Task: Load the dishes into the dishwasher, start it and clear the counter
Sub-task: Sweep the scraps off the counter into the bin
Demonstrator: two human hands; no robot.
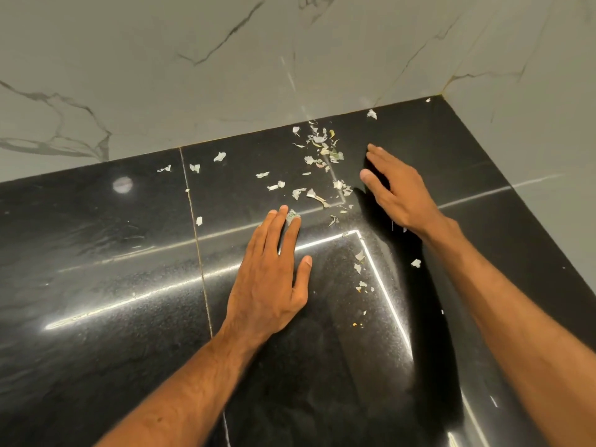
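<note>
— Scraps (322,146): where do they lie?
— Scattered over the black tabletop (96,253), nearly all to the right of its pale seam (196,233), thickest toward the seam's far end.
— And the hands?
— The left hand (267,279) lies flat just right of the seam, fingers (274,230) straight, one scrap peeking between two fingertips. The right hand (400,191), farther right of the seam, has its fingers straight and together, holding nothing.
— How will they handle?
— Feather-light, thin and limp, I judge. Pinching each is slow. Better to sweep them with a hand's edge into a heap, then scoop against the other palm.
</note>
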